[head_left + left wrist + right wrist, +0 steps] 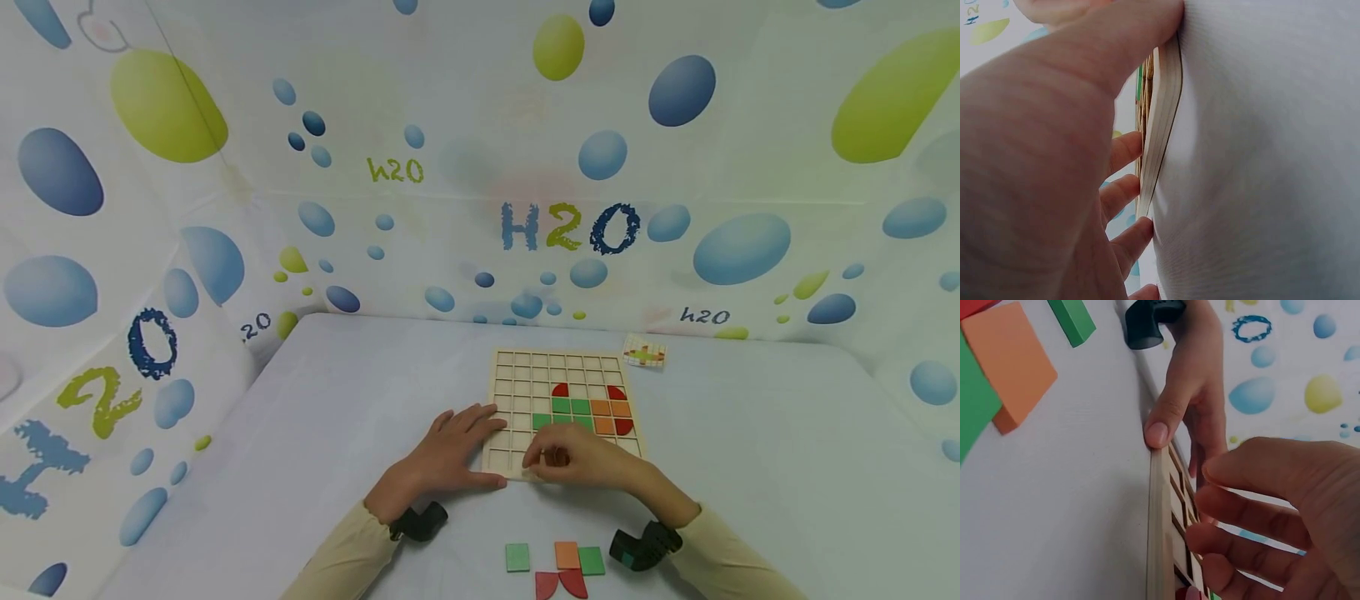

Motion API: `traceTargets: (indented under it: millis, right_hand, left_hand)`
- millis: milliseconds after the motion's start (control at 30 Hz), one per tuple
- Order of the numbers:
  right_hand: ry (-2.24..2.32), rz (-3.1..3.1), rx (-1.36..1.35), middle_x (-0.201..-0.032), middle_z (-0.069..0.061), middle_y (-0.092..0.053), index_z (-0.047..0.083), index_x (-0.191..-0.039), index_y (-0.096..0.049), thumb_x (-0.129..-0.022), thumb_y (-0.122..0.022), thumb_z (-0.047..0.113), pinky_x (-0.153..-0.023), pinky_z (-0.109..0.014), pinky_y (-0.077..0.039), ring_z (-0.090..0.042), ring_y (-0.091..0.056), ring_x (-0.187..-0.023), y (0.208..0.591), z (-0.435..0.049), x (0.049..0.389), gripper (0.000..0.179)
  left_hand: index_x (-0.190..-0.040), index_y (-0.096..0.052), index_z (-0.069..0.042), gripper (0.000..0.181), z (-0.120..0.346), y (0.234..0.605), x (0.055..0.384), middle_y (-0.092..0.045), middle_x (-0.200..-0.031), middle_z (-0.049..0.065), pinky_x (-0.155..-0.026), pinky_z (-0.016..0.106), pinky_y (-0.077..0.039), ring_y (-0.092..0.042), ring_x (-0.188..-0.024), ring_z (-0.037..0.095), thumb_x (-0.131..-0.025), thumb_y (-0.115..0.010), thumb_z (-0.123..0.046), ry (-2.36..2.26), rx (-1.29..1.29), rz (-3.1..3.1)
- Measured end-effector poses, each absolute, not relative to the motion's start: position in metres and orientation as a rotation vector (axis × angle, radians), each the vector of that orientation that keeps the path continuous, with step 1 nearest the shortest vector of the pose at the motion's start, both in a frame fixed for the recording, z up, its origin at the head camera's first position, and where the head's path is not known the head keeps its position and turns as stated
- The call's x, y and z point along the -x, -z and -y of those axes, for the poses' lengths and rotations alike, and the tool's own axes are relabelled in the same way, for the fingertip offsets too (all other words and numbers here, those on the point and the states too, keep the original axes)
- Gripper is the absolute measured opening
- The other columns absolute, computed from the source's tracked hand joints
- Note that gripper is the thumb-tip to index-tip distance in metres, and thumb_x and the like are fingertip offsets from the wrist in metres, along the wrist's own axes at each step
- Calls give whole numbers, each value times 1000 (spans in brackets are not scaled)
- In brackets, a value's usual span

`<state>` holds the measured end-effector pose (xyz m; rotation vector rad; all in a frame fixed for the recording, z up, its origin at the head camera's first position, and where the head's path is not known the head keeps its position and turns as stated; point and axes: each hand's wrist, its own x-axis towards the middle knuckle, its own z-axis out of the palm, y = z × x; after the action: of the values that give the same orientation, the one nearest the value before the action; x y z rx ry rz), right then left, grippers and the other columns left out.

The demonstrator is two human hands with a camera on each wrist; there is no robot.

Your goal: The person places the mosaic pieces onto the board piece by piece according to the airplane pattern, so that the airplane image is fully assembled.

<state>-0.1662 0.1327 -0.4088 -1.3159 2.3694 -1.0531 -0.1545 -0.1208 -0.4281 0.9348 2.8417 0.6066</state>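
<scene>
A wooden grid board (517, 375) lies on the table, with green squares (571, 406), orange squares (604, 425) and red quarter-circle pieces (617, 392) set in its cells. My left hand (450, 450) rests against the board's left side, fingers spread; its thumb (1159, 432) touches the near left corner. Over the near part of the board is my right hand (585, 457), its fingers loosely bent. In the right wrist view, no piece shows between thumb and fingers, and a red piece (1189, 594) lies in the grid below them. The right hand covers several cells in the head view.
Nearer me lie loose pieces: a pale green square (517, 557), an orange square (566, 555), a green square (592, 561) and two red quarter circles (546, 585). A small pattern card (645, 352) lies beyond the board's far right corner.
</scene>
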Motion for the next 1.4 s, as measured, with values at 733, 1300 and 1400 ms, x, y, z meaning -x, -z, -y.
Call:
traceTargets:
  millis: [733,1300,1400]
  right_hand:
    - [854,-1895,1576,-93,0,-66,9,-104,-71,-95,-63,12,-67,-14,-49,8,-48,-78,404,-128,153,12]
    - [750,-1687,1601,-95,-4,-66,7,-106,-71,-92,-68,11,-68,-14,-50,6,-50,-76,405,-116,138,15]
    - [720,-1673,1683,-97,-3,-65,7,-107,-71,-91,-69,10,-68,-13,-50,3,-51,-76,406,-114,136,16]
  left_hand:
    - [-142,-48,-16,74,121,428,154,-36,-153,10,-111,60,-24,-30,-143,34,-82,-74,-51,-605,-931,-2853]
    - [-143,-48,-16,75,121,428,154,-36,-154,9,-111,61,-23,-29,-143,35,-82,-73,-51,-613,-930,-2846]
    - [-142,-48,-16,75,121,428,154,-36,-154,9,-111,61,-23,-30,-143,34,-82,-73,-52,-607,-934,-2848]
